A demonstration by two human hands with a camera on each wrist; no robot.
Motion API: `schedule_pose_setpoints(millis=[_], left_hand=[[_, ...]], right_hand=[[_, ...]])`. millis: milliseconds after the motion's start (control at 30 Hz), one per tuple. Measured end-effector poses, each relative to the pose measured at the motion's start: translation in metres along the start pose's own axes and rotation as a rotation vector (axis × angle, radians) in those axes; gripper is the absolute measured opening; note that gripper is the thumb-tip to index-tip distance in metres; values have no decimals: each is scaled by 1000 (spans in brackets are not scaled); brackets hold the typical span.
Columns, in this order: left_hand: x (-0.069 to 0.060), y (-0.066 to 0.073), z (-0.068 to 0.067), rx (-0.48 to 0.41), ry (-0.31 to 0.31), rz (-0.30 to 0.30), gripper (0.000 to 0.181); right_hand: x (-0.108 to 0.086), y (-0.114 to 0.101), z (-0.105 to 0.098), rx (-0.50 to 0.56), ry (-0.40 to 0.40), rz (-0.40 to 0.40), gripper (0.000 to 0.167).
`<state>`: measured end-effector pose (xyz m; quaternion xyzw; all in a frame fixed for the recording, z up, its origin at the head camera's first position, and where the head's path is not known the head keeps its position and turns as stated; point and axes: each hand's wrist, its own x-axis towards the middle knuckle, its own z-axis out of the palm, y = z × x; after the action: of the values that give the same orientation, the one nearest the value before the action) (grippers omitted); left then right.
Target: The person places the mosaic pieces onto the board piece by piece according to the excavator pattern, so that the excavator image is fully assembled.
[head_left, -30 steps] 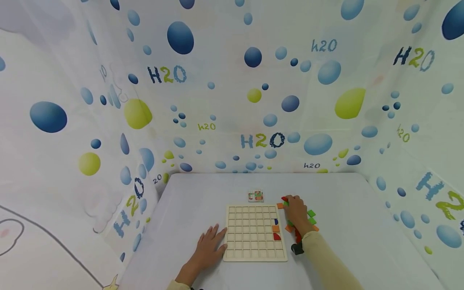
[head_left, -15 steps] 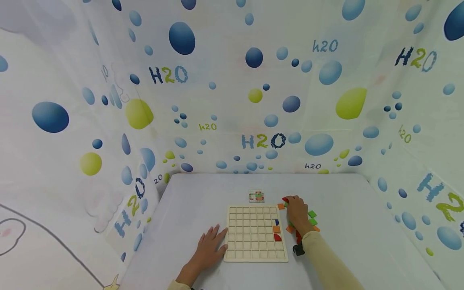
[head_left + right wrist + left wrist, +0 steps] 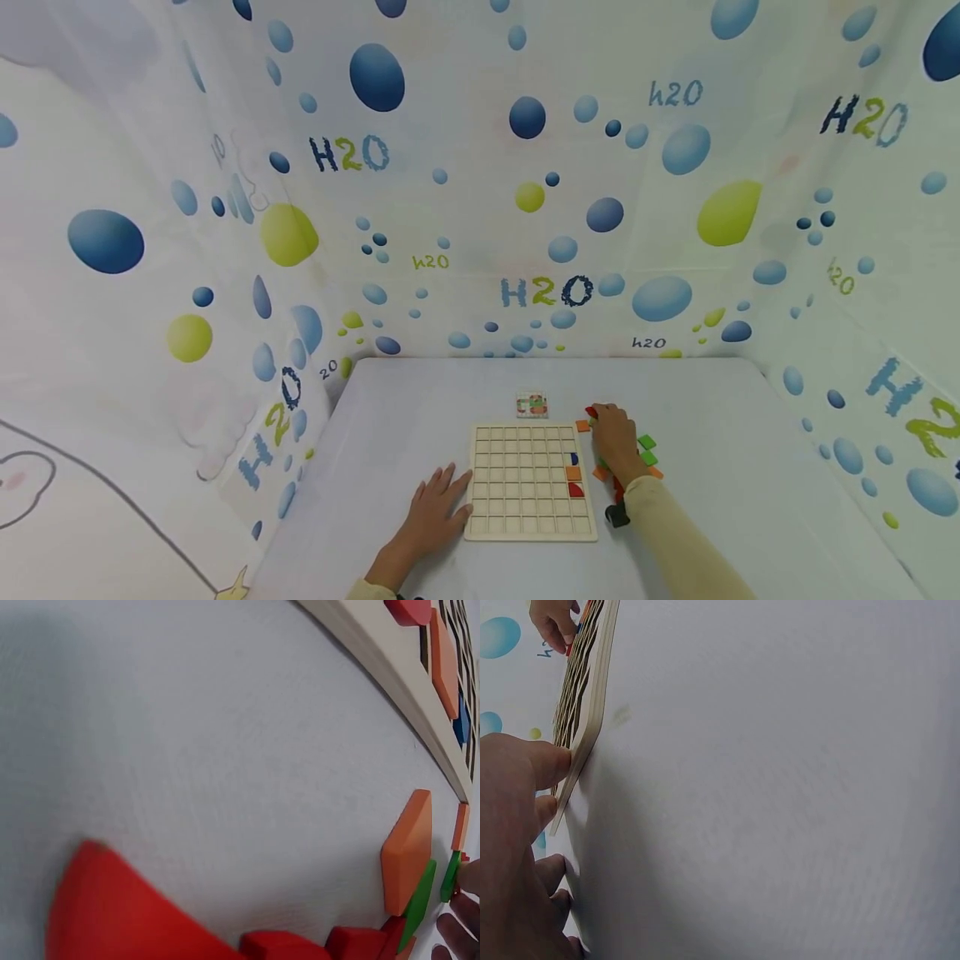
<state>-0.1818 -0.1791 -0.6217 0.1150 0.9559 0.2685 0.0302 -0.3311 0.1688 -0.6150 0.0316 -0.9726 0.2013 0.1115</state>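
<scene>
A pale wooden grid board [image 3: 517,481] lies on the white table, holding a blue tile [image 3: 574,458], an orange square tile [image 3: 573,473] and a red quarter-round tile [image 3: 575,490] in its right-hand column. My left hand [image 3: 431,512] rests by the board's left edge, fingers spread, thumb and a fingertip touching the rim. Beyond the board's right side, my right hand [image 3: 615,437] reaches over loose tiles with curled fingers. Its fingertips pinch a red tile [image 3: 591,411]; a green tile [image 3: 450,877] lies against them in the right wrist view. The hand covers part of the pile.
Loose green tiles [image 3: 647,442], orange tiles [image 3: 582,426] and red tiles [image 3: 281,946] lie around my right hand. A small printed card [image 3: 532,405] sits behind the board. A patterned curtain [image 3: 480,208] encloses the table at the back and sides.
Both hands and the board stay nearly in place. The whole head view has shifted slightly, and the right fingers have moved only a little at the red tile.
</scene>
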Motion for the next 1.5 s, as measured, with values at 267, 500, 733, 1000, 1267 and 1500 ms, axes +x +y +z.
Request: schedule_pose_setpoints(millis=[267,500,733,1000,1267,1500], left_hand=[[0,4,-4,8,15,5,56],[1,3,0,13,0,-7,57],[-1,6,-1,-18,12,8,57],[-2,5,0,1,20,2,56],[-2,6,-1,5,20,-8,56],[-2,3,1,3,3,-22,56]], right_hand=[[2,-4,-4,17,36,5,38],[0,-4,-4,43,-5,14,33],[-1,2,-2,30,40,-25,28],[-1,11,-8,31,-14,12,30],[-3,27,-16,100,-129,78,27],[-6,30,-26,-25,-220,135,36]])
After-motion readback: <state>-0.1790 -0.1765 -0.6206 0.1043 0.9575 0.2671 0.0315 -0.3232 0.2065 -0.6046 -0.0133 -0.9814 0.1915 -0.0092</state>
